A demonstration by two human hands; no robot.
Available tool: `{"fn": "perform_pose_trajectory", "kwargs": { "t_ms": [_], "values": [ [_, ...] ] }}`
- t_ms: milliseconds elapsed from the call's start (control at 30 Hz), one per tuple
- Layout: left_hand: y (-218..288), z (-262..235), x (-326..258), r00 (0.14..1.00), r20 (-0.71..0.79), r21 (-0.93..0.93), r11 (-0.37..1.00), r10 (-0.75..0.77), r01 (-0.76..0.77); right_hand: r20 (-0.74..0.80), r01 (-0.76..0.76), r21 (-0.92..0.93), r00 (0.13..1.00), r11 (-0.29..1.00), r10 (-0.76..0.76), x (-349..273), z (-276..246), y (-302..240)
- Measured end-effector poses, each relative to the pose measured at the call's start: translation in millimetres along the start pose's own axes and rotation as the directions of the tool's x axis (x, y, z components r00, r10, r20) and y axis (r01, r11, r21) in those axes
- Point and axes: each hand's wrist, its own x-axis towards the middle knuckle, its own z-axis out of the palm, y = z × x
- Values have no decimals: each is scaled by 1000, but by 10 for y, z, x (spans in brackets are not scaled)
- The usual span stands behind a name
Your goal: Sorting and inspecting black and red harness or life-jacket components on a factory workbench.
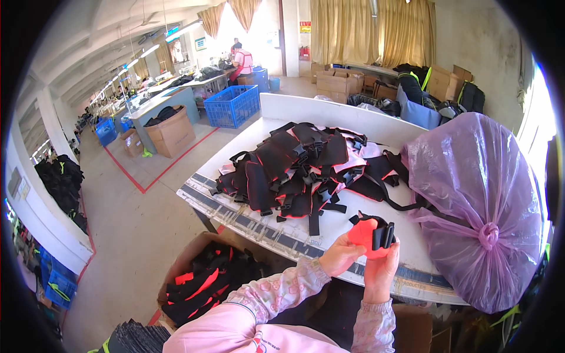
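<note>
Above the near edge of the white table [229,170], both hands grip a padded strap [363,236] with a bright orange-red face and black plastic buckle parts on its right side. My left hand [341,255] pinches it from the left; my right hand [382,267] holds it from below and the right, fingers partly hidden behind it. Just beyond lies a heap of black padded straps [266,157] with red-orange edging, black webbing and buckles. Some pink surfaces show among them.
A knotted, translucent purple plastic bag [479,176] fills the table's right end. Below the table on the left, a cardboard box [179,265] holds more black and red-orange pieces. Beyond stand a blue crate [232,107], another cardboard box [170,136] and a person [241,62] at a workbench.
</note>
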Motion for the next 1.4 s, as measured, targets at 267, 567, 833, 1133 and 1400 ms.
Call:
{"fn": "perform_pose_trajectory", "kwargs": {
  "t_ms": [267, 567, 833, 1133, 1400],
  "values": [
    [420, -486, 448, 859, 232, 111, 890, -457, 443, -46, -19, 142, 999, 990, 26, 206, 34, -319],
    [1683, -204, 2444, 985, -151, 957, 263, 81, 125, 36, -6, -839, 997, 544, 66, 140, -1613, 127],
    [1738, 319, 2857, 984, -164, 985, 60, 73, 160, -20, 14, -898, 997, 439, -72, -27, -1804, 326],
    [1398, 324, 2936, 994, -93, 996, 0, -53, 93, 15, 69, -923, 989, 378, -144, -50, -1814, 330],
    [1316, 306, 2947, 997, -80, 996, -46, -17, 79, -1, 58, -921, 989, 386, -151, -73, -1751, 313]
  ]
}}
